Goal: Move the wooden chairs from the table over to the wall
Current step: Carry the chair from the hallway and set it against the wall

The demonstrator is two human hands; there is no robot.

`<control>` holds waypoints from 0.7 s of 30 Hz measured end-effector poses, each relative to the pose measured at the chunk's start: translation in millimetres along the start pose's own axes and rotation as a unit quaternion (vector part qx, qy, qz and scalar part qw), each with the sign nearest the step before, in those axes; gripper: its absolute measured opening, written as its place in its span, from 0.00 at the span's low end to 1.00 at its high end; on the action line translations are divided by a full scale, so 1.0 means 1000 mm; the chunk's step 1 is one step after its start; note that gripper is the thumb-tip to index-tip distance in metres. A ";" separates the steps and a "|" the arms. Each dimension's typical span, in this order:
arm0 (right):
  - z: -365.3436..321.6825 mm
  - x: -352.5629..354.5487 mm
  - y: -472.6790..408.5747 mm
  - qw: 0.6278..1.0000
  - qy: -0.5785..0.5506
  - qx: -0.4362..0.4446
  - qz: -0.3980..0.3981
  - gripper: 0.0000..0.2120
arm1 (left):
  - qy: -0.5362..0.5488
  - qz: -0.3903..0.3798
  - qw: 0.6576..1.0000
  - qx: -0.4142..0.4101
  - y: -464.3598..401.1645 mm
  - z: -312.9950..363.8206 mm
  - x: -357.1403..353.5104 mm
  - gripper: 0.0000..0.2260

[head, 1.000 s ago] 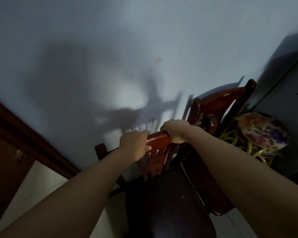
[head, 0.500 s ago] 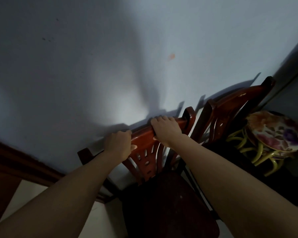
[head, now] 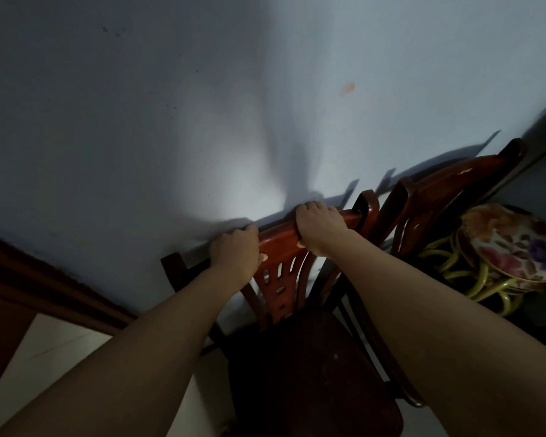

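Note:
A reddish-brown wooden chair [head: 281, 272] with a dark seat stands in front of me, its back right up against the pale wall [head: 202, 105]. My left hand [head: 235, 252] grips the left part of its top rail. My right hand [head: 320, 227] grips the same rail further right. A second wooden chair [head: 435, 197] stands just to the right, also backed against the wall. The legs of both chairs are hidden in the dark.
A floral-cushioned stool [head: 508, 247] with a yellow-green metal frame sits in the right corner beside the second chair. A dark wooden door frame [head: 44, 291] runs along the lower left, above a light tiled floor [head: 51, 357].
The chair in my hands has gone forward until its back reached the wall, beside the second chair. Both hands have kept their grip on the top rail.

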State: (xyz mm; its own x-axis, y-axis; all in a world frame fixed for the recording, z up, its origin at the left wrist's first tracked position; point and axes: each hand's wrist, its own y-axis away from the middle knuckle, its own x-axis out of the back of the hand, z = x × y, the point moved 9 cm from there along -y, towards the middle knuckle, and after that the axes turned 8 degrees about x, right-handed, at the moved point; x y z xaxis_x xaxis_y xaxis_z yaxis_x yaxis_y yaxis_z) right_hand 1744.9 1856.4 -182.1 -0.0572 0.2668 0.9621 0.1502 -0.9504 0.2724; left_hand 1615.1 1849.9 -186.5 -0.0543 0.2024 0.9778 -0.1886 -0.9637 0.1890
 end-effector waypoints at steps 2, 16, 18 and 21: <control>0.008 -0.002 0.003 1.000 -0.011 -0.012 0.005 0.28 | 0.003 0.008 1.000 -0.002 -0.001 0.008 -0.001 0.18; 0.013 -0.015 0.023 0.996 -0.027 -0.010 0.082 0.33 | 0.068 0.040 0.997 0.023 0.012 0.009 -0.001 0.17; 0.010 -0.012 0.032 0.996 -0.044 -0.001 0.079 0.37 | 0.063 0.029 0.997 0.025 0.019 0.006 0.002 0.17; 0.009 -0.007 0.050 0.995 -0.076 0.013 0.058 0.41 | 0.044 0.011 0.999 0.025 0.031 0.009 0.013 0.19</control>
State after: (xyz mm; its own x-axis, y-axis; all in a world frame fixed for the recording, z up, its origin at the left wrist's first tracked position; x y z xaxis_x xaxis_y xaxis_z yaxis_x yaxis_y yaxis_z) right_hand 1761.4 1808.8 -174.7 0.1111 0.1782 0.9777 0.1731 -0.9722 0.1576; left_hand 1617.0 1820.9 -167.3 -0.1441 0.1943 0.9703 -0.1364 -0.9751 0.1750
